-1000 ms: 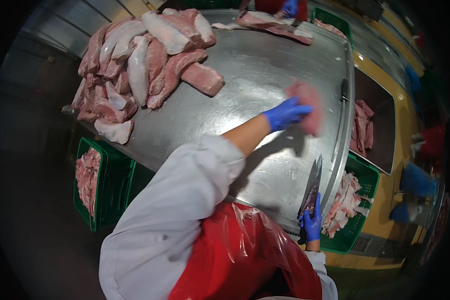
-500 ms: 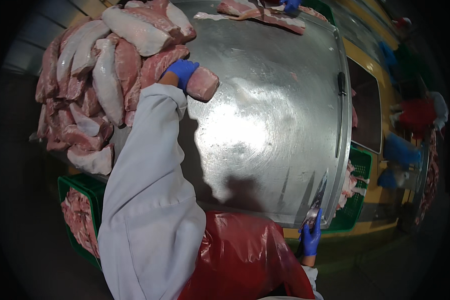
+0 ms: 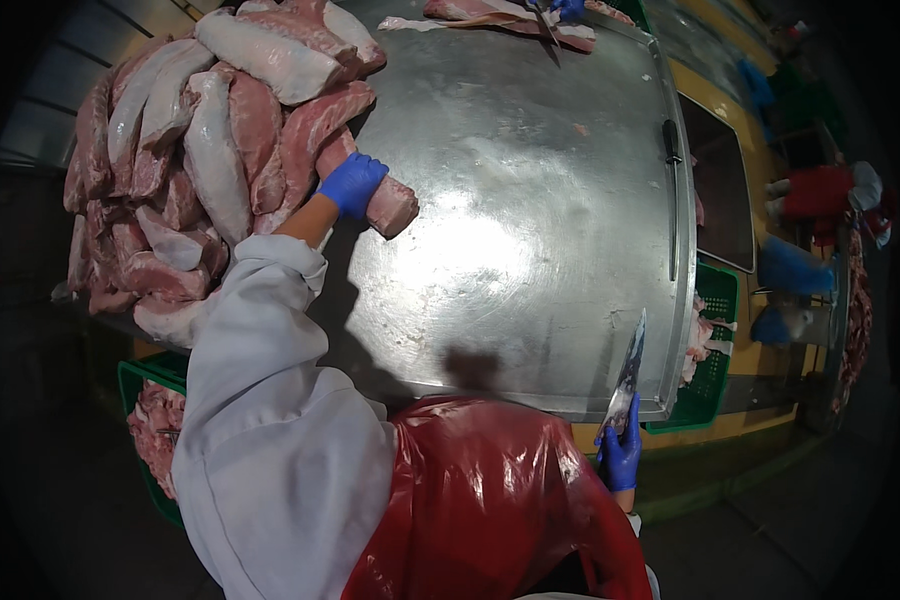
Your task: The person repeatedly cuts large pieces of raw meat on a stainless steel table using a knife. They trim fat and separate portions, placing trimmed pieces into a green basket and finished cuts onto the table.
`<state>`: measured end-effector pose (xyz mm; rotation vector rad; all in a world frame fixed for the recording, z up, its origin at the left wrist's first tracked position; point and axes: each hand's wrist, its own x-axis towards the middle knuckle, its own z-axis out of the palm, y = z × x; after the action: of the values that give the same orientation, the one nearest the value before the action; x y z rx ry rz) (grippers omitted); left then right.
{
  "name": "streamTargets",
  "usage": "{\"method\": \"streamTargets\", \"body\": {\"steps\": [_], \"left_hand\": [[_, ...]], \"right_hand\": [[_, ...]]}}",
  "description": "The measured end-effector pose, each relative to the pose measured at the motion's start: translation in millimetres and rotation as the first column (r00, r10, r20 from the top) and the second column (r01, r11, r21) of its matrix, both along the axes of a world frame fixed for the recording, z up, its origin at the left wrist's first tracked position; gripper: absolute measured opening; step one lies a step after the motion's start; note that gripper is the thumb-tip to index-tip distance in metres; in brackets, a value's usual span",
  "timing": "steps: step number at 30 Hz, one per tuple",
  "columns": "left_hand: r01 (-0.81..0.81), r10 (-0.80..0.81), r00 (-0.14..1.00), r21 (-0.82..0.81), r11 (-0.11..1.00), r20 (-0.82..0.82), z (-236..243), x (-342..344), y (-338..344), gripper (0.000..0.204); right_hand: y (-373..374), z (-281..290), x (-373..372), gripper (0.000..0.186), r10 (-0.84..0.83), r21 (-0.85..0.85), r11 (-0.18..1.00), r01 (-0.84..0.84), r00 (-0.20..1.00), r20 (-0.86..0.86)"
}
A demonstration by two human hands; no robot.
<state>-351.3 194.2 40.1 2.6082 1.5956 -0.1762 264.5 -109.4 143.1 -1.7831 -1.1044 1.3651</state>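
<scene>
My left hand, in a blue glove, is closed around a long piece of pork loin at the edge of the meat pile. The piece's cut end juts out over the metal table, while its far part rests near the heap. Low on the right, at the table's near corner, my right hand grips a knife with its blade pointing up and away. The handle is mostly hidden in the fingers. A large pile of pork loins fills the left of the table.
A honing steel lies along the right rim. Green crates of meat trimmings stand at the right and lower left. Beyond the far edge, another person's gloved hand holds a knife over a meat strip. More people work at far right.
My left hand has drawn the loin piece nearer, so more of its length shows. The knife in my right hand has tilted more upright. Across the table, the other person's knife has come into view.
</scene>
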Motion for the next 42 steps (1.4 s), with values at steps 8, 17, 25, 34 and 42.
{"method": "streamTargets", "body": {"steps": [8,17,25,34,42], "left_hand": [[0.041,-0.044,0.991,0.025,0.999,0.124,-1.2,40.5,-44.3,0.063],[0.137,-0.117,0.866,-0.006,0.991,0.487,5.5,241.5,-137.5,0.057],[0.116,0.301,0.307,-0.35,0.93,0.903,160.4,270.4,-152.4,0.079],[0.423,0.543,-0.646,-0.341,0.84,0.536,194.8,241.7,-85.2,0.071],[-0.347,0.659,-0.132,-0.657,0.669,0.741,-3.5,287.2,-22.6,0.086]], "right_hand": [[-1.2,-4.2,27.2,0.079,-0.045,0.041,0.998,0.049,0.995,-0.091],[15.4,-22.1,61.9,0.077,0.043,0.064,0.997,-0.037,0.995,-0.091],[24.1,-24.5,119.6,0.077,0.038,0.142,0.99,-0.023,0.994,-0.107],[69.3,-62.4,106.7,0.065,-0.107,0.084,0.987,0.139,0.945,-0.31],[77.6,-131.4,5.5,0.036,-0.064,-0.052,0.998,0.043,0.833,-0.55]]}}
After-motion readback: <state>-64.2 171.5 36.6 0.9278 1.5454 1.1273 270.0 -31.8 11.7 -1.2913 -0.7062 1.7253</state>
